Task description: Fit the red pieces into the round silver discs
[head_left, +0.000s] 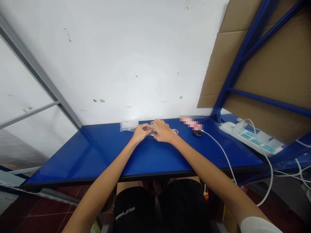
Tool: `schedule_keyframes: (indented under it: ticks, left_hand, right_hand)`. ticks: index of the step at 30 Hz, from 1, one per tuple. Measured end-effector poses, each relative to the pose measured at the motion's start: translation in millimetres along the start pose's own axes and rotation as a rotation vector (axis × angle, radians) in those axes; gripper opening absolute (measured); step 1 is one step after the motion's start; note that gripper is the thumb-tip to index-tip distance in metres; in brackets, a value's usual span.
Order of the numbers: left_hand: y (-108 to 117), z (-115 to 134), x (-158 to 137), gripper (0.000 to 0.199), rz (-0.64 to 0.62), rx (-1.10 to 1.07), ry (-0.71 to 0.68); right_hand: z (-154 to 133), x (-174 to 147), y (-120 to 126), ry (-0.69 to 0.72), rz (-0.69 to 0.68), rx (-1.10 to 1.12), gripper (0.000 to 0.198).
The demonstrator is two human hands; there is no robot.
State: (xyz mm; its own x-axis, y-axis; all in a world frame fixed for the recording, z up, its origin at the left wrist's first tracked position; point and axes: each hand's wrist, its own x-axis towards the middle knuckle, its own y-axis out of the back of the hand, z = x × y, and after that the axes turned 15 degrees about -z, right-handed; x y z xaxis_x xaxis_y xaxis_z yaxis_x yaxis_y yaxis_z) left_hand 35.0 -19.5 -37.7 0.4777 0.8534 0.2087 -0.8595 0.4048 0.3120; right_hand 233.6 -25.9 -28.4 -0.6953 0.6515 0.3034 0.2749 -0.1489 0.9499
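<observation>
My left hand [142, 132] and my right hand [163, 130] meet above the far part of the blue table [102, 152], close to the wall. Between them is a small pale, shiny thing [153, 128], mostly covered by the fingers, so its kind cannot be told. The left thumb and fingers pinch its left side. My right fingers curl over it from above. Left of the hands lies a clear plastic bag [128, 125]. A small round piece [175, 131] in white and red lies just beyond the right wrist.
A black round object [197, 133] lies to the right, beside a pink blurred-out item [191, 123]. A white cable [222, 150] runs from there over the front edge. A power strip [252, 137] sits at the far right. A white wall [136, 58] closes the back.
</observation>
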Motion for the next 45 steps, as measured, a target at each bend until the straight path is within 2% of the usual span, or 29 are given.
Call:
schedule_keyframes:
  ticks: [5,10,13,15,17,20,26,30,34,40,43,45]
  left_hand:
    - [2,-3,2,0.033,0.017,0.031,0.010]
    - [20,-12,2,0.035,0.038,0.076,-0.050]
    - [28,-22,3,0.029,0.079,0.267,-0.037]
    - [28,-30,5,0.030,0.031,0.459,-0.026]
    - [26,-37,8,0.040,-0.041,0.616,-0.051]
    - [22,-43,14,0.040,-0.078,0.735,-0.103]
    - [31,-46,18,0.014,-0.058,0.677,-0.034]
    - [34,-49,18,0.016,-0.025,0.676,-0.065]
    - [27,-52,22,0.037,-0.018,0.763,-0.080]
    - [20,-51,24,0.025,-0.037,0.900,-0.083]
    - [22,-51,24,0.018,0.010,0.818,-0.113]
    - [25,-49,25,0.016,0.060,0.684,-0.109]
  right_hand:
    - [5,-1,0,-0.028,0.011,0.043,0.042]
    - [19,-3,4,-0.099,0.019,0.052,0.034]
    - [26,-4,6,-0.126,-0.002,0.055,0.029]
    - [30,-5,6,-0.134,-0.009,0.053,0.029]
    - [32,-5,5,-0.143,-0.013,0.044,0.031]
    - [35,-6,5,-0.163,-0.015,0.036,0.032]
    - [38,-7,4,-0.173,-0.026,0.032,0.034]
    - [40,-5,2,-0.172,-0.040,0.029,0.036]
    - [39,-5,2,-0.178,-0.050,0.026,0.037]
    - [35,-3,1,-0.173,-0.062,0.029,0.034]
    - [34,-2,0,-0.173,-0.055,0.038,0.035]
    - [34,-2,0,-0.173,-0.050,0.043,0.035]
